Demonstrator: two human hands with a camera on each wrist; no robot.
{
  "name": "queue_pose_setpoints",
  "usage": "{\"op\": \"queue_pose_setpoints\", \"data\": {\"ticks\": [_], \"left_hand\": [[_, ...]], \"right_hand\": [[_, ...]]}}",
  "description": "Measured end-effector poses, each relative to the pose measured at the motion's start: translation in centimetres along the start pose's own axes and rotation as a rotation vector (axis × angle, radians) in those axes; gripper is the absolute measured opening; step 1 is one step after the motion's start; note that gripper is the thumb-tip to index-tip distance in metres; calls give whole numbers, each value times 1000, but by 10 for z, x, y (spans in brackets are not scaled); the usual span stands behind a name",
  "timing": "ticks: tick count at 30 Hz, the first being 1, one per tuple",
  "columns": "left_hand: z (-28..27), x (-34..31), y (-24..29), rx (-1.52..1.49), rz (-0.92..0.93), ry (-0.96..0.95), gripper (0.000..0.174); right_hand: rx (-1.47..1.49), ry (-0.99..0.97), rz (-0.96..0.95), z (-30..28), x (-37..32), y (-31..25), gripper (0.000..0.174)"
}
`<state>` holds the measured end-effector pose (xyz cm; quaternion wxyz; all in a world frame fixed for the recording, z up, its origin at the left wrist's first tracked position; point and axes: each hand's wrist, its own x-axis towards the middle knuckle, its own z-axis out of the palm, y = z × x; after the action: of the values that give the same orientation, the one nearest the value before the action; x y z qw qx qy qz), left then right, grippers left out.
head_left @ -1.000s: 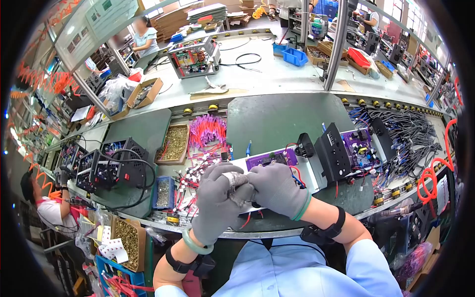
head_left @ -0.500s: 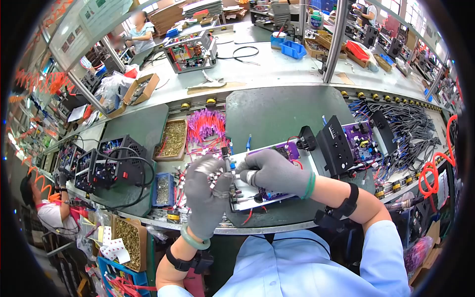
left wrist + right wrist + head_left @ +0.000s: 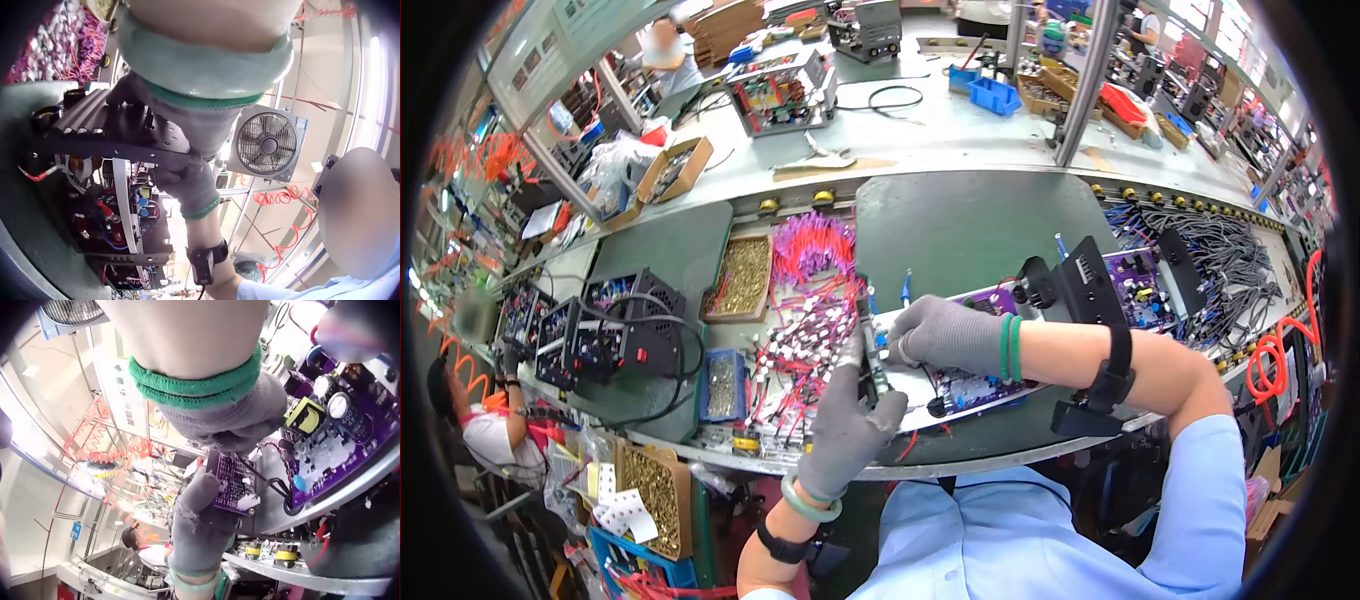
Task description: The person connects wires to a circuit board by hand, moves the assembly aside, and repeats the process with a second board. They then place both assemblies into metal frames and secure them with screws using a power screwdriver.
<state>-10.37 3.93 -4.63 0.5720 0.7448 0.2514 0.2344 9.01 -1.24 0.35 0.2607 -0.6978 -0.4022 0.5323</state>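
An open metal chassis (image 3: 985,408) with purple circuit boards lies in front of me. My gloved left hand (image 3: 840,430) holds its upright end panel (image 3: 868,345), fingers along the outer side and thumb near the front corner. A small purple board (image 3: 234,481) sits on that panel's inner side in the right wrist view. Reaching in from the right, my gloved right hand (image 3: 955,335) has its fingers curled close to the small board. A black cable (image 3: 272,484) runs from beneath those fingers towards the larger board (image 3: 340,465). Whatever the fingertips pinch is hidden; I cannot tell its kind.
Red wires with white plugs (image 3: 800,330) cover the bench left of the chassis. Beyond them are a cardboard tray of brass-coloured parts (image 3: 740,275) and a blue bin (image 3: 723,385). Finished-looking black units (image 3: 625,325) stand further left. Grey cables (image 3: 1245,265) are heaped at the right.
The hands were together over the chassis's left end, then parted. The left has moved down onto the end panel; the right now reaches inside beside it. The view has shifted slightly.
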Motion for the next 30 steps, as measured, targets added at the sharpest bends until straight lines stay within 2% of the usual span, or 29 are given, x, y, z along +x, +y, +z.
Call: {"op": "queue_pose_setpoints", "data": {"ticks": [1, 2, 4, 5, 6, 7, 8, 9, 10, 11, 12, 13, 14, 15, 16, 18, 20, 22, 24, 25, 26, 28, 30], "left_hand": [[2, -2, 0, -18, -43, 27, 86], [2, -3, -3, -6, -62, 45, 88], [7, -4, -10, -2, -49, 73, 90], [6, -5, -4, 13, 32, 83, 92], [1, -6, 0, 70, 42, 49, 88], [-6, -6, 2, -132, -45, -38, 85], [-16, -2, 3, -335, -123, -126, 82], [-33, 2, 4, -423, -206, -189, 71], [-51, 8, -20, -435, -143, -172, 55], [-72, 16, -43, -299, -177, -85, 39], [-89, 28, -64, -73, -109, 35, 35], [-118, 46, -106, 94, -177, 102, 37], [-141, 61, -129, 259, -240, 134, 35], [-160, 77, -146, 425, -299, 167, 34], [-171, 92, -161, 553, -442, 181, 29], [-177, 122, -194, 823, -352, 134, 29], [-156, 149, -217, 873, -335, 128, 32], [-124, 166, -217, 781, -348, 186, 36], [-99, 184, -219, 946, -501, 173, 40], [-85, 183, -200, 1072, -610, 109, 44], [-79, 189, -216, 1140, -593, 116, 36], [-73, 192, -219, 1170, -619, 103, 36], [-88, 186, -221, 1032, -502, 160, 33]], "right_hand": [[48, 53, 58, 5, -11, -12, 27], [41, 21, 51, 9, -10, -13, 27], [-51, 120, -46, 8, -11, -5, 25], [-129, 169, -131, 8, -9, 4, 25], [-200, 222, -214, 7, -8, 15, 25], [-293, 126, -248, 3, -19, 9, 26], [-334, 132, -148, 3, -36, 2, 28], [-453, 158, -241, -3, -46, 13, 30], [-626, 277, -359, -11, -59, 22, 30], [-796, 402, -481, -21, -75, 28, 31], [-885, 500, -461, -29, -91, 30, 32], [-909, 614, -485, -35, -103, 40, 34], [-910, 613, -488, -35, -108, 50, 34], [-985, 684, -572, -35, -110, 61, 33], [-1057, 758, -655, -32, -111, 72, 32], [-1037, 867, -770, -21, -104, 89, 26], [-985, 915, -788, -21, -97, 95, 24], [-970, 933, -793, -21, -95, 97, 23], [-960, 961, -801, -20, -94, 97, 23], [-962, 958, -808, -21, -95, 97, 23], [-965, 955, -816, -22, -96, 98, 24], [-971, 966, -812, -23, -96, 101, 26], [-956, 949, -819, -23, -97, 101, 27]]}}
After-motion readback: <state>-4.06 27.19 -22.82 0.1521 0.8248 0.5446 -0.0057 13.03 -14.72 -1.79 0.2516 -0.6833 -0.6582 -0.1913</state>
